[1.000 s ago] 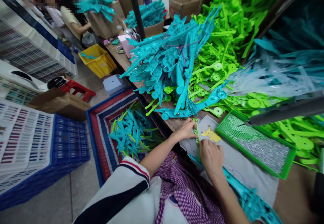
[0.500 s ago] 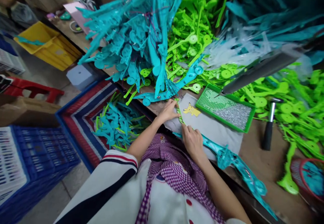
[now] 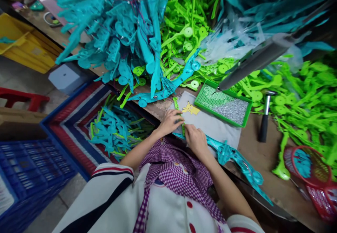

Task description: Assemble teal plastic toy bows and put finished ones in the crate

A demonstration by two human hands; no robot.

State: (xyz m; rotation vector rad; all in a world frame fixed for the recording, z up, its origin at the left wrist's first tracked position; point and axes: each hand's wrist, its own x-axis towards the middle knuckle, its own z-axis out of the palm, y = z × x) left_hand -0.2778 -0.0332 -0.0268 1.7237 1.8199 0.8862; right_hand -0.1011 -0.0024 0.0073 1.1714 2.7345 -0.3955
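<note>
**A:** At the near edge of the counter [image 3: 265, 155], on the grey cloth [image 3: 210, 126], where does the green strip [image 3: 177, 106] lie from the hands?

**B:** I see it running away from the body, its long axis pointing from the hands up toward the heap of teal parts [image 3: 123, 40]. Its far end shows free on the cloth just left of the yellow cartoon patch [image 3: 191, 108]; its near end disappears under the fingers.

**A:** Which hand sits closer to it?

**B:** Both are on it. The left hand [image 3: 170, 120] lies over the strip's near part from the left, and the right hand [image 3: 195, 140] meets it from below right, so the 2 hands touch each other over the strip.

**A:** How far open are they?

**B:** I read both as curled, fingertips pinched down on the strip, neither spread flat. Whether the right hand also pinches something small I cannot tell; the fingertips hide it.

**A:** Anything close by?

**B:** A long teal piece [image 3: 237, 161] lies under the right wrist, slanting off to the right along the counter's edge. A green tray [image 3: 246, 112] of small silvery bits sits just beyond the cloth, and a hammer [image 3: 264, 119] lies to the right of it, well apart from both hands.
</note>
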